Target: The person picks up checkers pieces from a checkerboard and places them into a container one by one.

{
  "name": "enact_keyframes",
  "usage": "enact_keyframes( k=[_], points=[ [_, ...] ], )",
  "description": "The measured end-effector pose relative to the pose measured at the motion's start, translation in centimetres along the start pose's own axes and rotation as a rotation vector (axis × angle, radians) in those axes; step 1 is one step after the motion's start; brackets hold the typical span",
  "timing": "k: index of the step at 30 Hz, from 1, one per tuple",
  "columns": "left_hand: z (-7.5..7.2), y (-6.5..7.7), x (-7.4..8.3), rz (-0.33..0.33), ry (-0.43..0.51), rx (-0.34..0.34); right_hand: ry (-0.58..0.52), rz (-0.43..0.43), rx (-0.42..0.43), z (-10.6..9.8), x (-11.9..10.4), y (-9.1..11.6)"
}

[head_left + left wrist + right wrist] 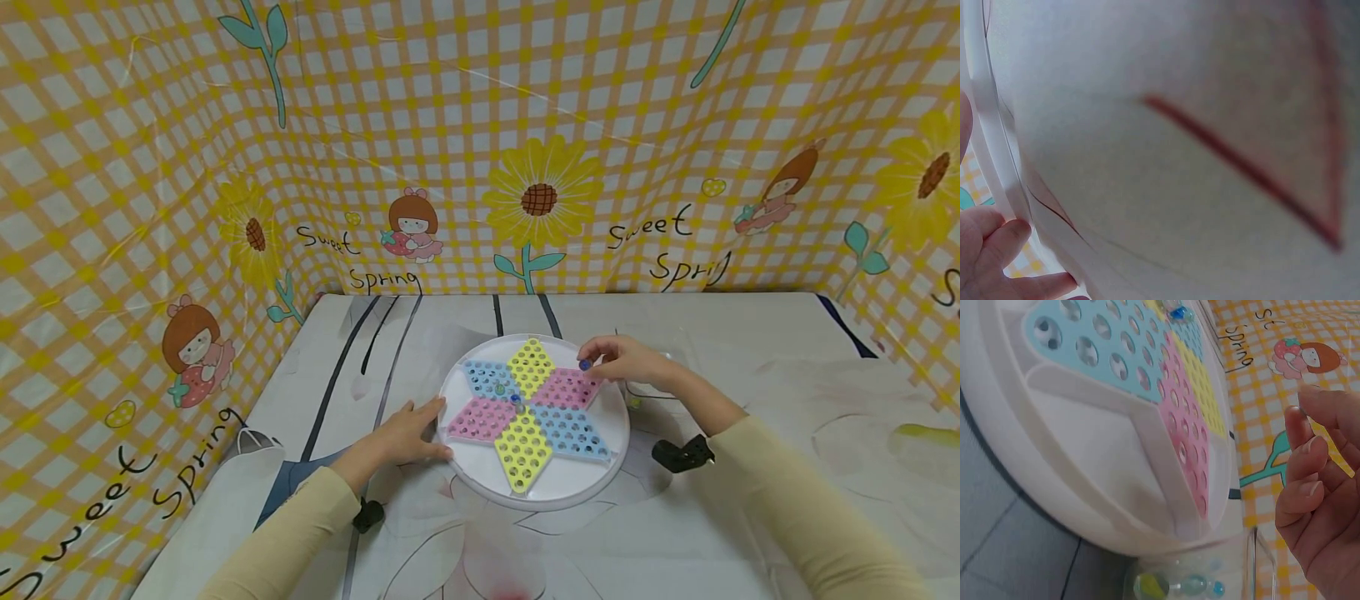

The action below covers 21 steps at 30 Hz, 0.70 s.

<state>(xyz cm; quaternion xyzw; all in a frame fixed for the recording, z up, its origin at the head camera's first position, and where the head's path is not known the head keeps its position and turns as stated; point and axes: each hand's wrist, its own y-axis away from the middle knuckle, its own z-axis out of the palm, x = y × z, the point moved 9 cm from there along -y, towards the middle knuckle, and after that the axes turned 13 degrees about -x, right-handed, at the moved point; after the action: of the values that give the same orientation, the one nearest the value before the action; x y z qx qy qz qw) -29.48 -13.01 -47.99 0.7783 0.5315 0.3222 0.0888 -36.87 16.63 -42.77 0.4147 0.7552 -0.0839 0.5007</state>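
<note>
A: Beige sleeve [810, 508] closest, right arm. Hands?
B: Right hand [626, 360] pinches a dark blue marble [585, 365] at the far-right pink point [566, 389] of the Chinese checkers board [468, 467]; can't tell if it touches. Left hand [412, 429]: fingers spread, touching the board's left edge, not grasping.
A: Risks?
B: My guess: smooth marble, loose pinch, it drops and rolls onto the desk [630, 542] or knocks the bright blue marble [515, 400] near centre. Left-hand pressure could nudge the board.
A: Orientation?
B: Pinched marble's a ball: no long axis, no direction. Board's round; its yellow points [522, 454] run near to far. Clear box [1238, 550] just beside, right side.
</note>
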Motion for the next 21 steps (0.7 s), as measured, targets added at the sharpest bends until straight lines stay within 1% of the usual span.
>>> enact_keyframes(
  k=[4,11,21],
  points=[
    [0.0,0.0,0.0,-0.003,-0.001,0.0,0.013,0.011,0.028,-0.9,0.4,0.9],
    [-0.1,-0.1,0.0,-0.002,-0.006,0.001,0.029,-0.003,0.069,-2.2,1.0,2.4],
    [0.0,-0.1,-0.1,-0.008,-0.006,-0.008,0.011,0.001,0.08,-3.4,2.3,3.8]
  ],
)
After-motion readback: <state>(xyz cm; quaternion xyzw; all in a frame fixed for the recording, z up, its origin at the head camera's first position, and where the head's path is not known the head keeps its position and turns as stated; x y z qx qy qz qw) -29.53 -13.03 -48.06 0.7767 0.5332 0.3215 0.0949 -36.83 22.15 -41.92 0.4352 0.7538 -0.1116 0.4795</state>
